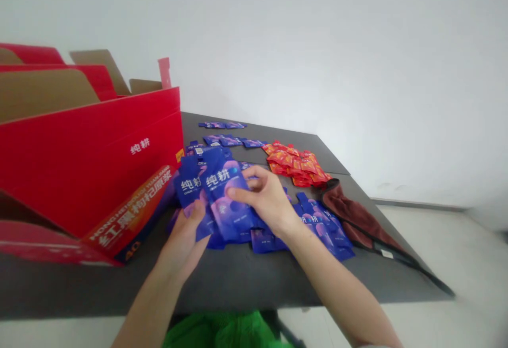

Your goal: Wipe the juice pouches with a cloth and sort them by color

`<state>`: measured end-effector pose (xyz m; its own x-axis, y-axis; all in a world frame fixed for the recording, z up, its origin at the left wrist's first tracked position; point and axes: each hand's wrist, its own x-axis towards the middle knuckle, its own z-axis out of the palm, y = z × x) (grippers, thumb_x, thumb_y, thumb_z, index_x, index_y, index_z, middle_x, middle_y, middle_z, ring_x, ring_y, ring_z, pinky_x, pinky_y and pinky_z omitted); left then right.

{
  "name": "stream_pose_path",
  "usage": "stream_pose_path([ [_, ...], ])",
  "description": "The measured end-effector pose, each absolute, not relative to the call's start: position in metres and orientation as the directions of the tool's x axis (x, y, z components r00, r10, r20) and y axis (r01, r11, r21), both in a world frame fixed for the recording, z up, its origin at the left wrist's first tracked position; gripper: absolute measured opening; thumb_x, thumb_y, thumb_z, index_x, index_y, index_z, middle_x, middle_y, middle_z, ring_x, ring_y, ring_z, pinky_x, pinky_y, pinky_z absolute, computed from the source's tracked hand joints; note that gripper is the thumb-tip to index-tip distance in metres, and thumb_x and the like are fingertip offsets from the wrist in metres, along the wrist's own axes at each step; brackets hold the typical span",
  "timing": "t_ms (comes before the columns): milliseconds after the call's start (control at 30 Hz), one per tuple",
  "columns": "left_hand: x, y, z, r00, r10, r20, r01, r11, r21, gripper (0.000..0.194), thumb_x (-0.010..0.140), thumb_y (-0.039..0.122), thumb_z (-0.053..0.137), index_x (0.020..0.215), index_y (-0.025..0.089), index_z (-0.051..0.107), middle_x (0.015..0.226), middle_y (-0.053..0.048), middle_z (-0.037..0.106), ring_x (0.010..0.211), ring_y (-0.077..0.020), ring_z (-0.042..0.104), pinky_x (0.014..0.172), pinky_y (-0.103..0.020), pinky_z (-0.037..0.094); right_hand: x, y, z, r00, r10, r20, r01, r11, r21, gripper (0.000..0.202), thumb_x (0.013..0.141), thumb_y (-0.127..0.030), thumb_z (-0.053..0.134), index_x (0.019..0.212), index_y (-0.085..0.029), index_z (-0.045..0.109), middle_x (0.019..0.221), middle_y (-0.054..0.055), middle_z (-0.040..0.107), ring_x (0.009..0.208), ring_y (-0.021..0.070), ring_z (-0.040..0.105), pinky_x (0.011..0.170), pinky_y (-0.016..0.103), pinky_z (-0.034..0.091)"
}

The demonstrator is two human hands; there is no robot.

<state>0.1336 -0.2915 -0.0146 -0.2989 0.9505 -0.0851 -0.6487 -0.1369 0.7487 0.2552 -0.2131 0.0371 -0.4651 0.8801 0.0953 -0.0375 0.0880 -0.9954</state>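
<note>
My left hand (186,234) grips a blue-purple pouch (189,185) by its lower part, thumb on its printed front. Overlapping it to the right is another blue pouch (226,200), pinched at its right edge between the thumb and fingers of my right hand (264,197). Both pouches stand tilted, white lettering facing me. Beneath and behind them lie several more blue pouches (325,229) in a loose heap on the dark grey table (246,279). How many pouches each hand holds, I cannot tell.
A large red carton (91,157) with raised flaps stands at the left. Farther back lie a pile of red-orange pouches (296,163) and rows of blue pouches (224,140). A brown cloth (357,216) with black edging lies along the table's right edge.
</note>
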Motion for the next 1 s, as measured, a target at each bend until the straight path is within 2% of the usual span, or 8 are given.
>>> stream_pose_path([
  [167, 0.145, -0.311, -0.019, -0.32, 0.918, -0.235, -0.63, -0.021, 0.776, 0.072, 0.063, 0.042, 0.078, 0.126, 0.019, 0.051, 0.11, -0.009, 0.068, 0.104, -0.0275, 0.062, 0.088, -0.037, 0.053, 0.245, -0.252, 0.001, -0.478, 0.856, 0.197, 0.246, 0.346, -0.905, 0.025, 0.07, -0.039, 0.069, 0.078, -0.022, 0.052, 0.06, -0.006, 0.058, 0.052, 0.011, 0.055, 0.049, 0.019, 0.037],
  [267, 0.143, -0.318, -0.026, -0.36, 0.886, -0.291, -0.614, 0.01, 0.789, 0.064, 0.07, 0.035, 0.074, 0.127, 0.02, 0.05, 0.113, -0.01, 0.066, 0.102, -0.0255, 0.064, 0.087, -0.036, 0.053, 0.252, -0.262, -0.008, -0.574, 0.773, 0.27, 0.524, 0.6, -0.604, 0.027, 0.085, -0.042, 0.053, 0.103, -0.022, 0.052, 0.065, -0.001, 0.062, 0.056, 0.0158, 0.059, 0.052, 0.023, 0.036],
  [333, 0.141, -0.321, -0.035, -0.38, 0.874, -0.302, -0.598, 0.017, 0.801, 0.066, 0.07, 0.039, 0.074, 0.128, 0.02, 0.05, 0.114, -0.011, 0.066, 0.101, -0.026, 0.064, 0.087, -0.037, 0.053, 0.26, -0.263, -0.007, -0.659, 0.703, 0.267, 0.563, 0.696, -0.446, 0.035, 0.089, -0.047, 0.046, 0.111, -0.021, 0.05, 0.068, 0.002, 0.063, 0.059, 0.0191, 0.061, 0.052, 0.025, 0.034],
  [467, 0.142, -0.324, -0.057, -0.388, 0.866, -0.315, -0.587, 0.032, 0.809, 0.075, 0.063, 0.047, 0.076, 0.128, 0.021, 0.05, 0.112, -0.011, 0.067, 0.105, -0.0291, 0.062, 0.091, -0.041, 0.051, 0.276, -0.257, -0.002, -0.731, 0.643, 0.227, 0.417, 0.684, -0.598, 0.025, 0.085, -0.047, 0.055, 0.092, -0.024, 0.053, 0.071, -0.002, 0.062, 0.064, 0.0153, 0.061, 0.057, 0.022, 0.037],
  [633, 0.144, -0.328, -0.054, -0.417, 0.903, -0.099, -0.389, -0.08, 0.918, 0.062, 0.062, 0.047, 0.076, 0.116, 0.02, 0.061, 0.117, -0.01, 0.064, 0.12, -0.0313, 0.05, 0.103, -0.041, 0.04, 0.278, -0.262, -0.008, -0.722, 0.63, 0.287, 0.137, 0.537, -0.832, 0.048, 0.071, -0.036, 0.071, 0.107, -0.026, 0.042, 0.101, -0.002, 0.061, 0.087, 0.0144, 0.06, 0.071, 0.023, 0.045],
  [767, 0.136, -0.336, -0.046, -0.26, 0.958, 0.123, -0.063, -0.143, 0.988, 0.035, 0.06, 0.031, 0.079, 0.093, 0.022, 0.072, 0.111, -0.007, 0.068, 0.111, -0.03, 0.058, 0.101, -0.038, 0.043, 0.278, -0.278, -0.032, -0.727, 0.589, 0.353, 0.16, 0.645, -0.747, 0.026, 0.082, -0.028, 0.055, 0.104, -0.023, 0.042, 0.094, 0.002, 0.06, 0.082, 0.0149, 0.059, 0.071, 0.024, 0.045],
  [933, 0.133, -0.354, -0.06, -0.208, 0.978, -0.01, -0.011, 0.008, 1.0, 0.031, 0.057, 0.026, 0.078, 0.088, 0.024, 0.074, 0.096, -0.005, 0.072, 0.094, -0.0282, 0.065, 0.087, -0.034, 0.052, 0.292, -0.293, -0.061, -0.809, 0.493, 0.32, 0.302, 0.816, -0.493, 0.016, 0.077, -0.018, 0.054, 0.091, -0.021, 0.047, 0.087, 0.007, 0.062, 0.084, 0.0211, 0.057, 0.074, 0.03, 0.046],
  [1000, 0.132, -0.362, -0.061, -0.235, 0.971, -0.04, -0.022, 0.036, 0.999, 0.033, 0.053, 0.023, 0.079, 0.086, 0.025, 0.074, 0.095, -0.005, 0.072, 0.093, -0.0284, 0.065, 0.087, -0.033, 0.052, 0.297, -0.298, -0.056, -0.83, 0.468, 0.304, 0.291, 0.828, -0.479, 0.012, 0.08, -0.02, 0.054, 0.091, -0.022, 0.049, 0.087, 0.007, 0.062, 0.082, 0.0203, 0.057, 0.074, 0.028, 0.046],
])
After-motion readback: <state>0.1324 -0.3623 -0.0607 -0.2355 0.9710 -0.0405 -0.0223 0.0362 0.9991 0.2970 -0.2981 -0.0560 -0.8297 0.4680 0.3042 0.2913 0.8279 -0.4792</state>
